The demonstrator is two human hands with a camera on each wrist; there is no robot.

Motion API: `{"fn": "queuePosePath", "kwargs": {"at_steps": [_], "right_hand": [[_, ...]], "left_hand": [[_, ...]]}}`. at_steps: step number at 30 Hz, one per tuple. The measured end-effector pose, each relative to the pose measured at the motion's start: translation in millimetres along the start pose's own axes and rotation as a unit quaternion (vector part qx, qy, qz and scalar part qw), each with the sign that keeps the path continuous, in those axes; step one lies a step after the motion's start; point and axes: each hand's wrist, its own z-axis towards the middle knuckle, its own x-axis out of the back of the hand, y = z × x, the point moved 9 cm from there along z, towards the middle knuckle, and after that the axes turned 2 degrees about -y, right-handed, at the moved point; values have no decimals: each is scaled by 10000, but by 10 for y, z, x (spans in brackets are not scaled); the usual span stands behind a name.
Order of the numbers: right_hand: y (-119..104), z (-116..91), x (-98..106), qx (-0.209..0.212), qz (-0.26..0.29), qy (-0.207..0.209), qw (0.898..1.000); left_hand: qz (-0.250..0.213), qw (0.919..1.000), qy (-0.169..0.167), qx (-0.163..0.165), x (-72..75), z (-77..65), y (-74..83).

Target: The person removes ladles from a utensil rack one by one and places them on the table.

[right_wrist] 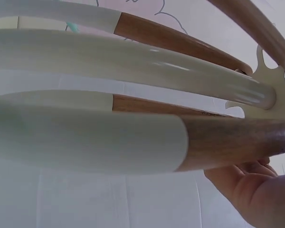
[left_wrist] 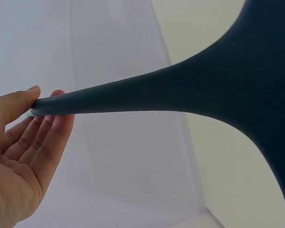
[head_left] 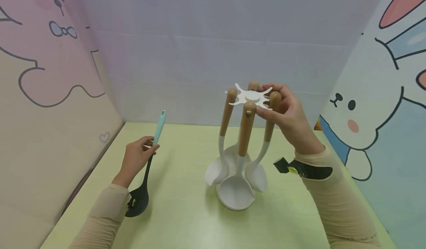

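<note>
In the head view, my left hand (head_left: 136,156) pinches a black ladle (head_left: 141,195) by its mint-green handle (head_left: 160,125), between thumb and fingers. The ladle's dark stem (left_wrist: 123,94) widens across the left wrist view. To the right stands a white utensil rack (head_left: 252,96) with curved hooks at its top. Several white utensils with wooden handles hang from it, among them a ladle (head_left: 237,191) at the front. My right hand (head_left: 289,112) grips the rack's top, thumb in front and fingers behind, around the right-hand wooden handle (head_left: 271,119). The finger contact is partly hidden.
The rack stands on a pale yellow-green table (head_left: 186,212). A pale curtain (head_left: 199,57) hangs behind. Side panels with a pink cartoon (head_left: 56,68) and a white rabbit (head_left: 366,105) flank the table. Small cameras are strapped to the wrists.
</note>
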Motion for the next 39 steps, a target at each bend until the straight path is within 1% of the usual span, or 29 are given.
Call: {"fn": "queuePosePath", "kwargs": {"at_steps": [3, 7, 11, 20, 27, 31, 35, 39], "right_hand": [[-5, 5, 4, 23, 33, -123, 9999], [-27, 12, -3, 190, 168, -311, 9992], [-39, 19, -7, 339, 214, -406, 9984], [-43, 30, 31, 560, 386, -341, 9971], [-44, 24, 32, 549, 395, -345, 9971], [-43, 34, 34, 605, 429, -477, 9961], [-34, 59, 40, 714, 650, -709, 9928], [-11, 98, 63, 819, 926, -855, 9886]], "left_hand": [[47, 9999, -40, 137, 13, -11, -118], [122, 9992, -145, 341, 28, -33, -268], [266, 9980, -256, 503, 65, -40, -407], [504, 9962, -413, 587, 165, -63, -662], [708, 9928, -598, 764, 158, -120, -926], [760, 9895, -777, 948, 144, -147, -1062], [777, 9866, -925, 1095, 136, -160, -1161], [816, 9849, -1023, 1133, 122, -186, -1225]]}}
